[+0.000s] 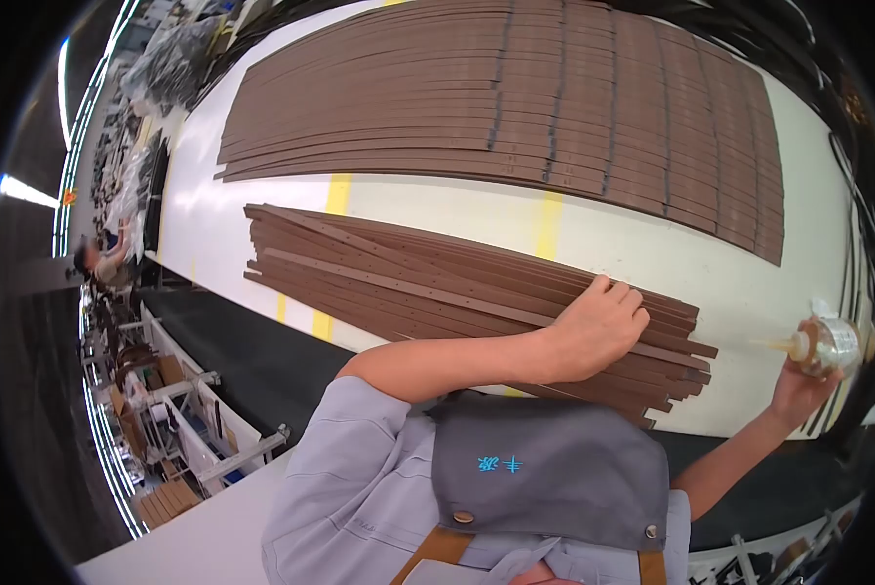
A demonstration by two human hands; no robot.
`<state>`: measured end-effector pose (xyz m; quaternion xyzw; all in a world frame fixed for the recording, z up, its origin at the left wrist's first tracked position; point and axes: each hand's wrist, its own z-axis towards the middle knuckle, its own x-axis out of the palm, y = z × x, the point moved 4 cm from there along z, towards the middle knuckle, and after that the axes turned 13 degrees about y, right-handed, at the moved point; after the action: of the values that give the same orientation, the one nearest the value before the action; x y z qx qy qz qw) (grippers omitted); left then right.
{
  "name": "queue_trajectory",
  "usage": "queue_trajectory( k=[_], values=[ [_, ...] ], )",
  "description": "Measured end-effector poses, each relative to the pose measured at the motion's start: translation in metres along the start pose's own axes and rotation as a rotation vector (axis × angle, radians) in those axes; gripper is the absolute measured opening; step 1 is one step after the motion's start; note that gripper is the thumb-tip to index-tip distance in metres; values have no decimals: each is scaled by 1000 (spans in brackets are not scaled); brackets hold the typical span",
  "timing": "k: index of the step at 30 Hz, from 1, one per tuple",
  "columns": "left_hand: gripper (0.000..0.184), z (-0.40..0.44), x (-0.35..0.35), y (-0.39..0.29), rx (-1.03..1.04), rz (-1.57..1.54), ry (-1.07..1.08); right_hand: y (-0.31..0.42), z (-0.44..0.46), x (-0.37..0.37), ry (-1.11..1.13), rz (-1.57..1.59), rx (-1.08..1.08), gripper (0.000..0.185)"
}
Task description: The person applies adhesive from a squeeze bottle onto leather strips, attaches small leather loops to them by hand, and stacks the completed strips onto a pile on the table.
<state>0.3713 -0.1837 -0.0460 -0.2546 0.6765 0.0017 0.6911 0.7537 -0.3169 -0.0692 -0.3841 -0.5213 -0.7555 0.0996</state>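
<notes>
My left hand [598,330] is over the right part of a loose pile of brown strips [398,278], its fingers curled down on the upper strips. The fingertips press at the pile's far edge, and the palm side is hidden. At the right edge of the table, my right hand [806,388] is wrapped round a clear squeeze bottle [832,348]. The bottle lies tilted on its side, with a label, yellowish contents and a thin nozzle pointing left toward the strips. Beyond the pile, many brown strips [388,107] are laid side by side in a wide sheet, with dark lines crossing its right half.
The white table [233,210] bears yellow tape bands [338,193]. Dark bundled material runs along its far edge. At the left, another person [111,261] is by a bench with clear plastic [164,58]. A rack with cartons [169,502] stands at lower left.
</notes>
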Motion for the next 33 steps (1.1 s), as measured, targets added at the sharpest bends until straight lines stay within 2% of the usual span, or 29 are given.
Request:
queue_trajectory(
  k=[3, 5, 6, 9, 11, 15, 17, 20, 27, 29, 33],
  values=[
    [11, 0, 3, -2, 13, -22, 48, -7, 3, 5, 17, -15, -5, 84],
    [12, -2, 2, 4, 16, -121, -27, -2, -2, -4, 79, -7, 39, 84],
    [13, -4, -4, 9, -4, -150, -75, -5, -3, 10, -4, 27, -15, 86],
    [15, -16, -16, 42, -120, -318, -175, -8, -8, 34, 67, 107, 20, 84],
    [15, -17, -30, 49, -242, -518, -104, -8, -9, 48, 13, 90, -16, 83],
    [15, 2, -42, 43, -200, -614, -81, -13, -1, 66, 27, 76, -68, 80],
    [22, 17, -46, 38, -197, -678, -97, -15, 1, 74, 25, 73, -70, 80],
    [28, 28, -40, 43, -154, -663, 4, -20, 4, 82, -2, -8, -51, 80],
    [25, 42, -33, 45, -113, -711, 9, -31, 13, 90, 12, -6, -41, 78],
    [25, 39, -36, 48, -79, -664, 100, -36, 15, 94, 20, -21, -39, 77],
    [24, 11, -25, 80, -176, -752, 108, -45, 14, 89, 20, -28, -10, 77]
  ],
)
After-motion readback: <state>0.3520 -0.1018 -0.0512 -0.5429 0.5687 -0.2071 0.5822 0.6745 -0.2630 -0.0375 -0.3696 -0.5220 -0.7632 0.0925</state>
